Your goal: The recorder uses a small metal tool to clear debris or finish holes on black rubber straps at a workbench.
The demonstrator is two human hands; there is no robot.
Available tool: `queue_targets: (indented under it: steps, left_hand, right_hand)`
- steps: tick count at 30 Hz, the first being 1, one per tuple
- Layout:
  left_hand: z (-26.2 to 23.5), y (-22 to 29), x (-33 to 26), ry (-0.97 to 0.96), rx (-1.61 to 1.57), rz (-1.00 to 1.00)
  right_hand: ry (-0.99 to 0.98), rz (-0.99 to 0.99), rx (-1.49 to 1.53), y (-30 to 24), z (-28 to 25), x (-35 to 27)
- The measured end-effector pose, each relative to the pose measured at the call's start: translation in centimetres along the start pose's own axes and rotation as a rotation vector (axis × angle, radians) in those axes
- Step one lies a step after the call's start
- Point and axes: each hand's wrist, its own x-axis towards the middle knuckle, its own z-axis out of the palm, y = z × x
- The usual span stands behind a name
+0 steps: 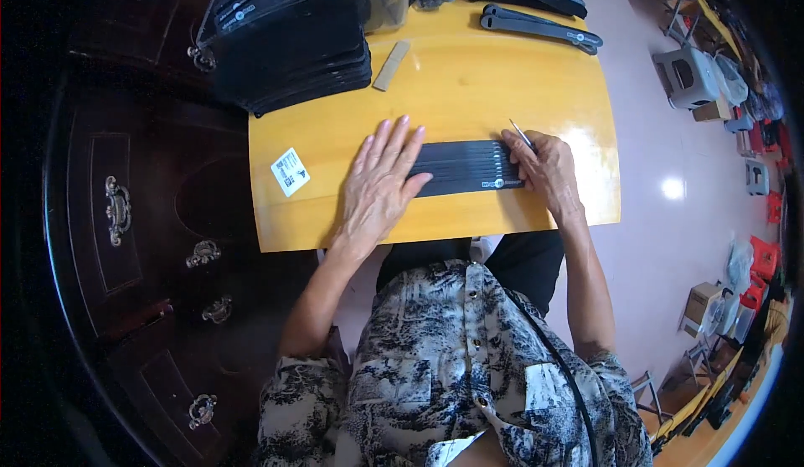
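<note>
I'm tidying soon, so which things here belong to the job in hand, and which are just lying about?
Job in hand:
row of slim black strips between the left hand and right hand
slim pale pointed tool in the right hand

Apparently lying about:
white rectangular label
small flat tan strip
grey plastic stool

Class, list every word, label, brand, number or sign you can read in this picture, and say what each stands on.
Wording is not copied out here; only its place is given.
Black strips: white lettering with a round emblem, beside the right hand.
White label on the yellow table: dark print, too small to read.
Dark strap at the far side: pale lettering near its right end.
Black piece at upper left: pale lettering, blurred.
</note>
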Motion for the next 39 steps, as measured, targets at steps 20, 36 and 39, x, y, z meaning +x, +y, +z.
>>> queue_targets:
  steps: [20, 36, 39]
  left_hand:
    - [0.6, -4.4, 6.4, 0.201, -0.038, 0.008]
    - [-0.5, -1.4, -4.6, 0.232, -0.318, -0.304]
    - [0.1, -1.6, -4.7, 0.247, -0.346, -0.292]
  right_hand:
    - [0.305, -0.243, -0.461, 2.6, 2.6, -2.1]
    - [0.334, -0.251, -0.486, 2.6, 2.5, -0.4]
    - [0.327, -0.234, -0.511, 2.9, 2.8, -0.2]
